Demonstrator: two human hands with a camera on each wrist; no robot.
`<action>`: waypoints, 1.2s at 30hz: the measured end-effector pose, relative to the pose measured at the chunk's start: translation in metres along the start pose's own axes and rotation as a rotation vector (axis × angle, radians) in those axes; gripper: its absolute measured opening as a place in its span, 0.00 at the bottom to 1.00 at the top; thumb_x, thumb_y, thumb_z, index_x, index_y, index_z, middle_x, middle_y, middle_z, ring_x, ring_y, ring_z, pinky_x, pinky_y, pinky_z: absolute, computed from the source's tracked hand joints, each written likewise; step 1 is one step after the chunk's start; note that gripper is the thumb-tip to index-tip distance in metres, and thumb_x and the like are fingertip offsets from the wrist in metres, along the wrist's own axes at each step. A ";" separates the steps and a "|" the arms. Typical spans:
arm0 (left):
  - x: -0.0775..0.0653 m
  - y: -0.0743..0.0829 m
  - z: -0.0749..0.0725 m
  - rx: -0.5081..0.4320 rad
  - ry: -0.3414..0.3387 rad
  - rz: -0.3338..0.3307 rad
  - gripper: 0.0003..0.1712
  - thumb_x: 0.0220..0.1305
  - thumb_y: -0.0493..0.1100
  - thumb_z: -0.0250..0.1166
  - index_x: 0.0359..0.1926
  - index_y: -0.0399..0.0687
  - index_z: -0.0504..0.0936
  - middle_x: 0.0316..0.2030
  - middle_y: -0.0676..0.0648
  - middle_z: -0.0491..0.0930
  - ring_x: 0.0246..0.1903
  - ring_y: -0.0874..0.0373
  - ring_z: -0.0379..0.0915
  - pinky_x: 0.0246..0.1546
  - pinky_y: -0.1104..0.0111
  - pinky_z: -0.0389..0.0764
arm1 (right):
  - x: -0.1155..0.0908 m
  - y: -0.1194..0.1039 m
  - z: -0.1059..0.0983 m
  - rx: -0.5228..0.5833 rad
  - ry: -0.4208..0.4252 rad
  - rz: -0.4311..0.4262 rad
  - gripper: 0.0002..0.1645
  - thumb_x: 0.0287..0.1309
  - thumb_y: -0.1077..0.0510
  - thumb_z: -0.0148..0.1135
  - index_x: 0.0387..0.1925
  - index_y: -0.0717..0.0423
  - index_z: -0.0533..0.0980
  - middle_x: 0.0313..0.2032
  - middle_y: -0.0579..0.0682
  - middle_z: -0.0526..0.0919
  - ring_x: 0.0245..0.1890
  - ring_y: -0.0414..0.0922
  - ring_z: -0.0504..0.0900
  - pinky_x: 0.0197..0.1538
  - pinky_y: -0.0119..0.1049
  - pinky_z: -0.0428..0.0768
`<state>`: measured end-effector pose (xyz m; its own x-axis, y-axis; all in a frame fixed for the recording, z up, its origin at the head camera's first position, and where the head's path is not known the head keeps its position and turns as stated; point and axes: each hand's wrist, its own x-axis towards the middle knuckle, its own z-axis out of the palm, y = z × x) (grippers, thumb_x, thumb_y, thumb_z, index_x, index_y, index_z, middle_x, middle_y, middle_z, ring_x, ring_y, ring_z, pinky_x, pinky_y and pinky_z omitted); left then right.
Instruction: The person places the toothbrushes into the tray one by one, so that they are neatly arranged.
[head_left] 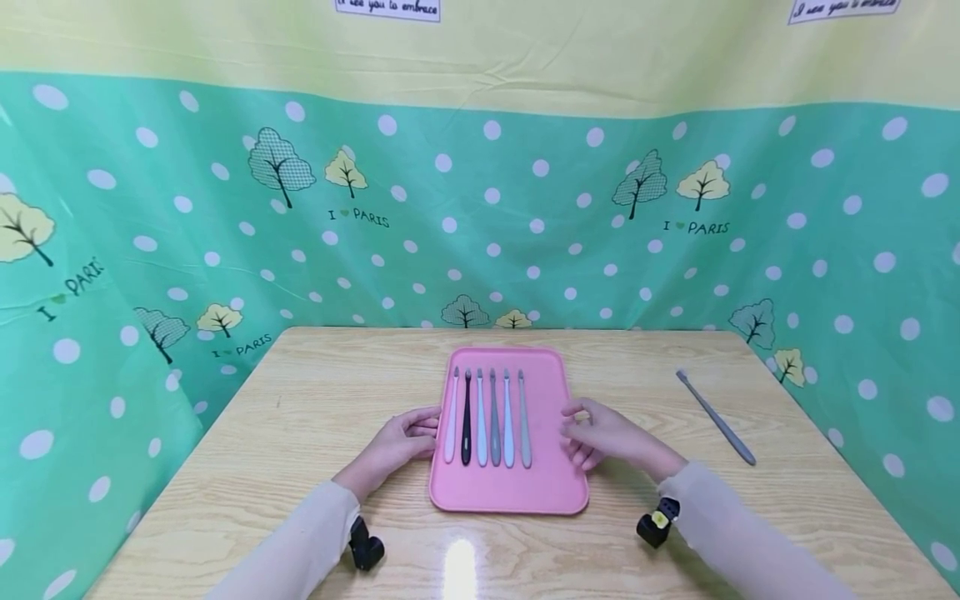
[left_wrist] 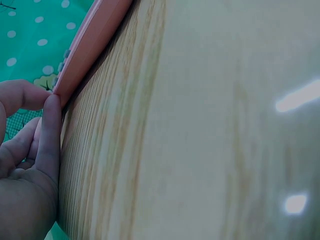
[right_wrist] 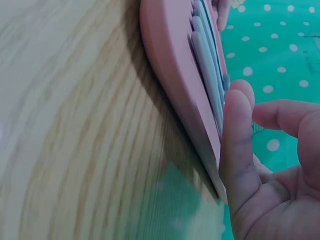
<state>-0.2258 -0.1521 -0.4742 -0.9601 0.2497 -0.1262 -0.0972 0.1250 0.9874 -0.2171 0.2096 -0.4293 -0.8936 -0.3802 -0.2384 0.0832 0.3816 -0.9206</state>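
A pink tray (head_left: 508, 492) lies on the table with several toothbrushes side by side in its left and middle part. Among them are a black toothbrush (head_left: 467, 421), a grey toothbrush (head_left: 495, 421) and a pale pinkish one (head_left: 451, 421) nearest the left rim. My left hand (head_left: 401, 442) pinches the tray's left rim between thumb and finger, as the left wrist view shows. At the right rim is my right hand (head_left: 603, 433), its fingers loosely bent and holding nothing. In the right wrist view, thumb and fingertips (right_wrist: 239, 95) stand close to the tray's edge; whether they touch it cannot be told.
A single grey toothbrush (head_left: 716, 417) lies slantwise on the wooden table (head_left: 322, 392), right of the tray. Behind and beside the table hangs a green and yellow curtain (head_left: 465, 200) with dots and trees. Both wrists carry small black cameras.
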 end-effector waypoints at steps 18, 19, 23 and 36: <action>-0.001 0.001 0.001 0.008 0.001 0.002 0.37 0.57 0.28 0.66 0.69 0.34 0.69 0.54 0.38 0.76 0.49 0.51 0.77 0.50 0.63 0.86 | -0.030 0.019 -0.045 -0.098 0.072 0.021 0.31 0.70 0.56 0.56 0.64 0.74 0.61 0.32 0.59 0.81 0.26 0.47 0.82 0.29 0.39 0.88; -0.001 0.001 0.001 0.010 0.002 0.004 0.37 0.56 0.28 0.66 0.69 0.33 0.69 0.53 0.38 0.75 0.49 0.52 0.77 0.50 0.63 0.86 | -0.032 0.021 -0.048 -0.101 0.074 0.023 0.31 0.70 0.56 0.56 0.63 0.74 0.61 0.32 0.59 0.81 0.26 0.47 0.82 0.29 0.39 0.88; -0.001 0.001 0.001 0.012 0.007 0.000 0.37 0.57 0.29 0.66 0.69 0.34 0.69 0.53 0.38 0.75 0.49 0.52 0.77 0.50 0.63 0.86 | -0.041 0.027 -0.064 -0.098 0.090 0.039 0.29 0.69 0.57 0.57 0.62 0.74 0.63 0.33 0.58 0.81 0.27 0.47 0.82 0.30 0.39 0.88; -0.002 0.002 0.001 0.036 0.012 -0.018 0.35 0.60 0.31 0.66 0.69 0.39 0.70 0.54 0.39 0.76 0.50 0.51 0.77 0.49 0.64 0.86 | -0.072 0.046 -0.116 -0.079 0.166 0.093 0.30 0.74 0.55 0.52 0.63 0.77 0.60 0.36 0.56 0.79 0.31 0.45 0.82 0.33 0.38 0.88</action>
<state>-0.2235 -0.1511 -0.4717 -0.9614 0.2354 -0.1422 -0.1050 0.1636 0.9809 -0.2002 0.3526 -0.4185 -0.9445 -0.1988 -0.2615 0.1402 0.4759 -0.8682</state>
